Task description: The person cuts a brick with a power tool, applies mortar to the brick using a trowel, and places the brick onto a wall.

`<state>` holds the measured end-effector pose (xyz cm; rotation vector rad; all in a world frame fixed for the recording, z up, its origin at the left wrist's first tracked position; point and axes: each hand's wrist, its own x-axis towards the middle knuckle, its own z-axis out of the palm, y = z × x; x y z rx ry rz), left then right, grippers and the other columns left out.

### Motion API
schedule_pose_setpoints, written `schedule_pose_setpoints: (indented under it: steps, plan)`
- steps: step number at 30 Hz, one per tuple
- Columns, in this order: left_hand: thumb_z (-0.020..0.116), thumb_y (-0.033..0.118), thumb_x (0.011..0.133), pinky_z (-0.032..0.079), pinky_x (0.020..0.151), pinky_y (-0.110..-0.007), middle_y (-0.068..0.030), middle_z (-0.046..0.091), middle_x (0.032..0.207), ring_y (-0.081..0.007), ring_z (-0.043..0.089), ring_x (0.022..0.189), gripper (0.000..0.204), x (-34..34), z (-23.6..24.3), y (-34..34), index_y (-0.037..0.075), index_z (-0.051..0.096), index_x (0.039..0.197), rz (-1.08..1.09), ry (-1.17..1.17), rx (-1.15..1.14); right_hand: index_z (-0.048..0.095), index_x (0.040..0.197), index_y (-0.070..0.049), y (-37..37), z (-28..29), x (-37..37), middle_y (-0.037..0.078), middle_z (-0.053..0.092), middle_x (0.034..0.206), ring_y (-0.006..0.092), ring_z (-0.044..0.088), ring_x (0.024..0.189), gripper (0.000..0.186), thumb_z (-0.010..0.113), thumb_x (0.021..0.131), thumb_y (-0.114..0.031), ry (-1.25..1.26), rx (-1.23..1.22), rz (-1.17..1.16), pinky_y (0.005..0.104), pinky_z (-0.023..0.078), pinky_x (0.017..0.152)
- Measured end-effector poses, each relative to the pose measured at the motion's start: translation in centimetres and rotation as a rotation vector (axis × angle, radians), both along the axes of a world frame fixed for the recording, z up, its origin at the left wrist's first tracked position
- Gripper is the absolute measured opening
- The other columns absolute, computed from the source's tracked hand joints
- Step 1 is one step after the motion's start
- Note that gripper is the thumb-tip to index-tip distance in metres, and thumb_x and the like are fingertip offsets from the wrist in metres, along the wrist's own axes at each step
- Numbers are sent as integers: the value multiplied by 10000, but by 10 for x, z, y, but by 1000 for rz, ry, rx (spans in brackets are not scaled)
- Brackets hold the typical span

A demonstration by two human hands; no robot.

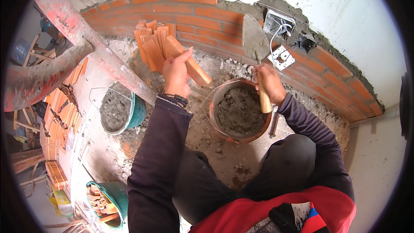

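Two hands were up over the rubble-strewn floor (233,157), and what a dusty corner it was! The left grip (176,75) pinched a terracotta strip (196,70) between thumb and fingers, just beside a fanned pile of strips (151,45); the right grip (271,82) was wrapped round the wooden handle of a trowel (255,38), blade up before the low brick facing (189,17). Ragged grey mortar edged that facing under white plaster, and there, an open electrical box (276,21) with loose wires and a white plate (281,57)! Below sat a mortar bucket (246,139), its rim partly covered by the trowel's handle, with a green bucket (137,114) off to the left. A paint-flecked post (103,51) cut across, its lower end lost at the left sleeve. A dark tool (274,125) by the mortar bucket was hard to name, and the far-left clutter faded into the black fisheye rim.
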<state>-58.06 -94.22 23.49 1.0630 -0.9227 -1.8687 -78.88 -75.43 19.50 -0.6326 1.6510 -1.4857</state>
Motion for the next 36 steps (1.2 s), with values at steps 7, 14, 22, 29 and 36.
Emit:
schedule_pose_setpoints:
  steps: [7,14,22,29,36]
  plan:
    - [810,158,785,459,845,-341,-76,599,1013,-174,587,941,472,-9,3,6,8,518,1124,-1,-15,-77,492,1088,55,9,54,-30,306,637,814,475,639,763,291,561,881,-138,1198,171,238,527,507,684]
    - [827,174,754,477,874,-395,-155,573,1105,-230,592,996,630,-31,4,16,-37,437,1201,32,5,-64,470,1056,41,-30,73,-49,308,655,874,482,645,824,215,463,905,-111,1584,355,80,552,500,733]
    - [820,160,762,505,855,-425,-170,563,1132,-263,593,1022,671,-34,18,30,-27,397,1248,-14,49,-59,513,1065,43,-40,82,-44,298,664,907,463,656,883,239,434,921,-131,1561,544,146,543,506,767]
    - [815,154,768,512,835,-424,-169,564,1127,-263,595,1015,669,-39,21,33,-24,394,1255,-45,67,-23,538,1140,33,-65,99,-34,272,675,951,427,669,897,280,419,934,-115,1612,550,140,524,518,791]
    - [812,157,772,512,837,-421,-164,565,1120,-255,603,995,623,-34,21,33,-15,419,1224,-41,65,-54,535,1146,84,-69,100,-32,253,686,1033,395,681,985,687,702,851,-513,1630,657,191,452,554,824]
